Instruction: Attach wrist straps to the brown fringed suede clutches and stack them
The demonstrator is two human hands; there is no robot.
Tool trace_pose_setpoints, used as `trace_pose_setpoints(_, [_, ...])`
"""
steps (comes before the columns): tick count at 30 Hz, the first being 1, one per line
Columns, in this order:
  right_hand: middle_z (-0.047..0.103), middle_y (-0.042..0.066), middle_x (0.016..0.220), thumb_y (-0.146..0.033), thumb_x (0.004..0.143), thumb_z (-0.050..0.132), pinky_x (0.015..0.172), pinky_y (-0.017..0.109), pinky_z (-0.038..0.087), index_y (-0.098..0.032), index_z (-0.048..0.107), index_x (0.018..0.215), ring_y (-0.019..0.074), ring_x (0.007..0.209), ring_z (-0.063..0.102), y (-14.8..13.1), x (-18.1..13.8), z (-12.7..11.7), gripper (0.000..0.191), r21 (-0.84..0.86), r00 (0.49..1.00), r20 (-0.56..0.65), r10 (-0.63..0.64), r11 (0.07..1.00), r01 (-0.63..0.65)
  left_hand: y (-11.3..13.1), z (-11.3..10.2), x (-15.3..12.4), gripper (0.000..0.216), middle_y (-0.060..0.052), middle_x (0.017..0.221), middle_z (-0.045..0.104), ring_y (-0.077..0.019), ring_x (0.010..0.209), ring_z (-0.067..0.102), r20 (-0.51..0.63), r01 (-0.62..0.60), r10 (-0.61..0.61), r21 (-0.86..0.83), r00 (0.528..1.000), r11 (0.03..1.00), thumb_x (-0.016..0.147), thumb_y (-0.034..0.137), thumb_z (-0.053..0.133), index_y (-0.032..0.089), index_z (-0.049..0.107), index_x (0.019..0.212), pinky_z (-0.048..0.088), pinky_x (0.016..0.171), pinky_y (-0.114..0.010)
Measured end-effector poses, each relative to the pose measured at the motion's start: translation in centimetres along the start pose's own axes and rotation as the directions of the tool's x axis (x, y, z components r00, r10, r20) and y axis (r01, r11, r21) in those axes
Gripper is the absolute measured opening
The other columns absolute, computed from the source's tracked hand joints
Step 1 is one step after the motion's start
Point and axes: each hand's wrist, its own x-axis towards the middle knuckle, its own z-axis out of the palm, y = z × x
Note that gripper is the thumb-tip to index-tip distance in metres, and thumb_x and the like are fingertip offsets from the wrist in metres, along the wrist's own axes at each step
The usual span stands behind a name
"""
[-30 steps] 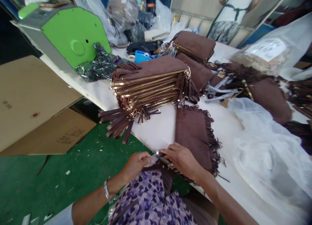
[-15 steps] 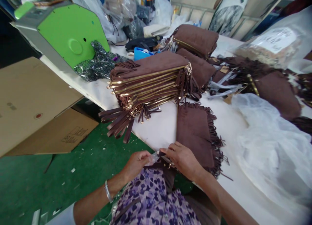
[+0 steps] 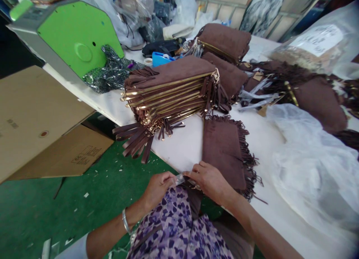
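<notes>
My left hand (image 3: 158, 188) pinches a small piece of clear plastic (image 3: 177, 180) at the table's near edge. Close beside it, my right hand (image 3: 210, 181) has its fingers closed on a dark brown strap (image 3: 187, 182), which they largely hide. Bits of metal hardware show under those fingers. A brown fringed bag (image 3: 223, 150) lies flat just beyond the right hand, its fringe toward the right. Farther back stands a stack of brown pouches (image 3: 174, 73) with gold zippers, and their wrist straps (image 3: 137, 139) hang over the table edge.
On the left are a green-sided machine (image 3: 81, 42), crumpled dark plastic (image 3: 109, 73) and a cardboard box (image 3: 42, 120). More brown bags (image 3: 224, 42) lie behind the stack. White plastic sheeting (image 3: 311, 169) covers the right side of the white table (image 3: 179, 148).
The view has shifted slightly. Both hands stay close together with the plastic and strap between them, and the plastic's angle has changed a little.
</notes>
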Motion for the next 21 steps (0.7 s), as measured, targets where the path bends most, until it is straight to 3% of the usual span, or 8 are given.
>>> trace_pose_setpoints(4, [0.060,0.004,0.089,-0.022,0.091,0.061,0.074,0.028,0.038,-0.030,0.063,0.119,0.0191,0.088,0.050,-0.2,0.0,-0.1,0.029,-0.008,1.000,0.004,-0.003,1.000,0.003,0.3,0.5,0.2,0.028,-0.002,0.075,0.065,-0.0178,0.075,0.058,0.006,0.028,-0.028,-0.002,1.000,1.000,0.085,0.038,0.054,0.014,0.069,0.081,0.041,0.069,-0.024])
trace_pose_setpoints(10, [0.063,0.005,0.097,-0.018,0.088,0.063,0.081,0.032,0.044,-0.022,0.059,0.123,0.0211,0.092,0.054,-0.3,-0.2,0.6,0.035,0.020,1.000,-0.021,0.006,1.000,-0.006,0.1,2.0,1.1,0.038,-0.005,0.080,0.066,-0.0200,0.076,0.061,0.119,0.162,-0.135,-0.261,0.984,0.952,0.077,0.046,0.062,0.010,0.070,0.087,0.049,0.073,-0.030])
trace_pose_setpoints(15, [0.062,0.007,0.114,-0.010,0.089,0.055,0.092,0.032,0.048,-0.021,0.052,0.133,0.0196,0.104,0.056,0.3,-1.7,1.1,0.046,0.159,0.991,-0.118,0.061,0.986,-0.042,-0.5,3.5,1.8,0.033,-0.004,0.075,0.066,-0.0173,0.070,0.059,0.159,0.122,-0.089,-0.216,0.983,0.969,0.079,0.042,0.061,0.010,0.071,0.082,0.047,0.068,-0.026])
trace_pose_setpoints(17, [0.057,0.008,0.125,-0.010,0.091,0.050,0.097,0.031,0.047,-0.022,0.052,0.134,0.0180,0.113,0.054,0.7,-2.9,1.3,0.045,0.234,0.961,-0.206,0.186,0.963,-0.136,-0.4,4.2,2.1,0.031,-0.004,0.077,0.067,-0.0174,0.071,0.059,0.170,0.112,-0.079,-0.195,0.982,0.974,0.080,0.040,0.060,0.011,0.072,0.083,0.046,0.066,-0.025])
trace_pose_setpoints(21, [0.058,0.007,0.123,-0.019,0.097,0.044,0.094,0.033,0.050,-0.023,0.056,0.128,0.0187,0.111,0.057,0.7,-5.8,2.4,0.033,0.322,0.816,-0.344,0.465,0.874,-0.363,0.4,5.5,2.9,0.030,-0.006,0.073,0.069,-0.0163,0.065,0.059,0.190,0.124,-0.094,-0.152,0.977,0.981,0.078,0.038,0.058,0.011,0.071,0.077,0.043,0.062,-0.024])
